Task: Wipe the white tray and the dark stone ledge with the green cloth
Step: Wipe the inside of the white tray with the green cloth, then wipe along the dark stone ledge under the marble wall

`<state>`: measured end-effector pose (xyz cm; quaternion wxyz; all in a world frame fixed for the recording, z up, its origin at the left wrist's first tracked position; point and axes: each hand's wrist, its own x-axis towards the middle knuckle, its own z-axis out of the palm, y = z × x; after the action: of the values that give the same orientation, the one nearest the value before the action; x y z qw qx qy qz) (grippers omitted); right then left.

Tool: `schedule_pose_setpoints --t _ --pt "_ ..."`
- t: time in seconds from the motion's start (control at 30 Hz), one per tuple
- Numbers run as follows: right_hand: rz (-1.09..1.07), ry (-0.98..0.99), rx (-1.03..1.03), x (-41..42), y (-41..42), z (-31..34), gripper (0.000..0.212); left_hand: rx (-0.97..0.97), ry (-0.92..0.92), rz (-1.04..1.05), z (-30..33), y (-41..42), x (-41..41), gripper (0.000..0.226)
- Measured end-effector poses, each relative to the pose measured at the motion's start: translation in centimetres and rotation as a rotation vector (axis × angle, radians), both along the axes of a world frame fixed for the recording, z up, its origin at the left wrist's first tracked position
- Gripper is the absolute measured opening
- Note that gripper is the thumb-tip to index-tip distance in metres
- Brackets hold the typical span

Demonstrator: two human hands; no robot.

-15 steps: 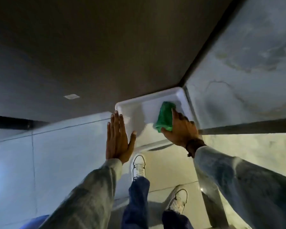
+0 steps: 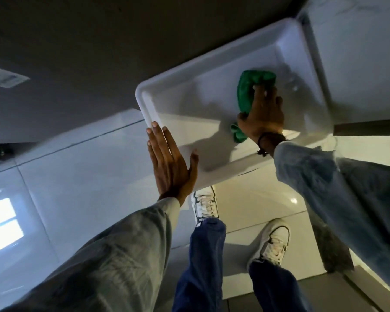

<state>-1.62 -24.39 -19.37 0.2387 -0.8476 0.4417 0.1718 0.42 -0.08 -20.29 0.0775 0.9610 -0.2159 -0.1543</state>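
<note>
Dark stone ledge (image 2: 77,52) carries white tray (image 2: 167,97), near edge overhanging. Left hand (image 2: 170,163) flat, fingers spread, bracing tray rim. Right hand (image 2: 262,111) bunches green cloth (image 2: 249,91) against tray floor. Best: firm overlapping strokes into corners, left hand pinning tray.

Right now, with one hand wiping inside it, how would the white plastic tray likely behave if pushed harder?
The white plastic tray looks thin and light, so it would probably slide; the flat left hand braces its rim, perhaps for that reason. Its near edge seems to overhang the floor, so pressure from the right hand with the green cloth might tip it.
</note>
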Motion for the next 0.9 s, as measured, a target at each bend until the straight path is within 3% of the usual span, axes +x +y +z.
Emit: schedule_pose_setpoints --t 0.2,0.37,0.5,0.67,0.9 --pt "-0.103 -0.081 0.247 -3.4 0.7 7.0 0.064 0.010 0.147 -0.122 5.1 -0.4 -1.0 0.087" --pt "-0.353 -0.232 0.240 -10.5 3.6 14.2 0.057 0.076 0.219 -0.402 10.5 -2.2 -4.6 0.086" --pt "-0.539 -0.211 0.184 -19.9 5.4 16.3 0.056 0.040 0.262 -0.630 12.8 -4.0 -8.9 0.079" --pt "-0.738 -0.153 0.154 -31.0 6.4 12.5 0.059 0.095 0.139 -0.942 9.7 -6.2 -13.9 0.074" --pt "-0.842 -0.221 0.047 -36.7 3.3 -1.5 0.062 0.072 0.086 -1.114 -5.1 -12.2 -18.2 0.077"
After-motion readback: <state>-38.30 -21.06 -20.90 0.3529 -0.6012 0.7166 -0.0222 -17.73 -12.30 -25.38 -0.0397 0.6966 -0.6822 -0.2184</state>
